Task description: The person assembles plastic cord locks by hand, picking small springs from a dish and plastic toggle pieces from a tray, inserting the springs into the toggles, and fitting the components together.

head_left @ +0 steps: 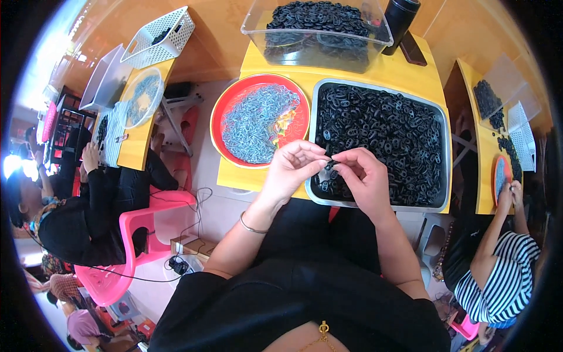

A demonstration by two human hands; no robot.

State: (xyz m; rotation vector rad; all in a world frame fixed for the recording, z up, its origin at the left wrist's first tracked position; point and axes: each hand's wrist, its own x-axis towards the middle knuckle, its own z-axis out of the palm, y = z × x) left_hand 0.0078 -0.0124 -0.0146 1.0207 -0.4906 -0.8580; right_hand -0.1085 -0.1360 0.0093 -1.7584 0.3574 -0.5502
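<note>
My left hand and my right hand meet above the left edge of a metal tray. Both are closed in a pinch, fingertips nearly touching. A small dark piece shows at the right fingertips; what the left fingertips hold is hidden. Many black two-hole pieces fill the tray. To its left, a round red tray carries a heap of small silvery metal pins, with a printed yellow pattern showing beside them.
A clear bin of black pieces stands at the back, beside a dark cylindrical container. Co-workers sit at yellow tables left and right. A pink chair and cables are on the left.
</note>
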